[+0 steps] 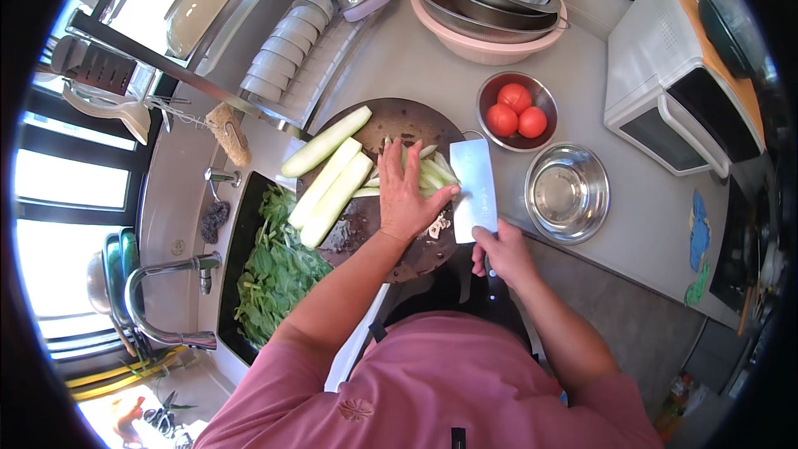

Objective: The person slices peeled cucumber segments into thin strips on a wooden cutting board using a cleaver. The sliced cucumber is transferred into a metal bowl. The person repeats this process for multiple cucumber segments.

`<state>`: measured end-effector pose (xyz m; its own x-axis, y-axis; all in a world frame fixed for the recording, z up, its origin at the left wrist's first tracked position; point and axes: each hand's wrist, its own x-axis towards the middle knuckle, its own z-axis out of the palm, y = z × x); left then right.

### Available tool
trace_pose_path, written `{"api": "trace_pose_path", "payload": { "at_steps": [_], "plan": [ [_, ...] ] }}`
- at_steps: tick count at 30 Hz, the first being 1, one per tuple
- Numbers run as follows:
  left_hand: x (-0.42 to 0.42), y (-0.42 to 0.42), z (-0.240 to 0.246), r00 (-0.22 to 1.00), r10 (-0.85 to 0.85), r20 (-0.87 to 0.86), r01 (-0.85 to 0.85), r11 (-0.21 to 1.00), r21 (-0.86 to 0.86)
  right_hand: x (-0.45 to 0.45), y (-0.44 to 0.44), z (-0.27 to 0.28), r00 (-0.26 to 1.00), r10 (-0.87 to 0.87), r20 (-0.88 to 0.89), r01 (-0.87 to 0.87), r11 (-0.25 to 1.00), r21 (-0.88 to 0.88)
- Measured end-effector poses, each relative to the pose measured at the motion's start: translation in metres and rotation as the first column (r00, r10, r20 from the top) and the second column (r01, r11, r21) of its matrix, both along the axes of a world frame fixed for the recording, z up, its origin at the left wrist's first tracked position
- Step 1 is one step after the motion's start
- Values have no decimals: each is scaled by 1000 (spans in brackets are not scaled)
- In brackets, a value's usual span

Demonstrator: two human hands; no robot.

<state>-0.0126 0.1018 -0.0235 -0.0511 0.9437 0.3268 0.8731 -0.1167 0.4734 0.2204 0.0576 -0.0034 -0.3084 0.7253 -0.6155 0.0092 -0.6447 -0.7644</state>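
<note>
A round wooden cutting board (430, 115) lies in front of me, beside the sink. My left hand (406, 196) is flat over a pile of pale green slices (436, 171), fingers spread and partly hiding them. The handle of a cleaver (475, 187) is in my right hand (506, 252). Its broad blade stands at the board's right edge, close to my left thumb. Left of the slices, three long peeled pieces of a cucumber-like vegetable (336, 199) lie side by side, slanting over the board's left edge.
Leafy greens (274, 274) fill the sink under a curved faucet (140, 280). A metal bowl of tomatoes (516, 110) and another steel bowl (567, 193) stand right of the board. Behind are stacked basins (489, 43) and a dish rack (330, 68); a white countertop oven (654, 87) is far right.
</note>
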Motion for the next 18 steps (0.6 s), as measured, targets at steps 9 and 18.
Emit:
{"api": "trace_pose_path", "payload": {
  "at_steps": [9,18],
  "plan": [
    [22,3,-10,967,135,217,-142,990,15,-53,22,15,932,354,78,-359,932,51],
    [33,-15,36,981,37,189,-75,978,196,-36,2,22,943,317,-99,-287,928,237]
  ]
}}
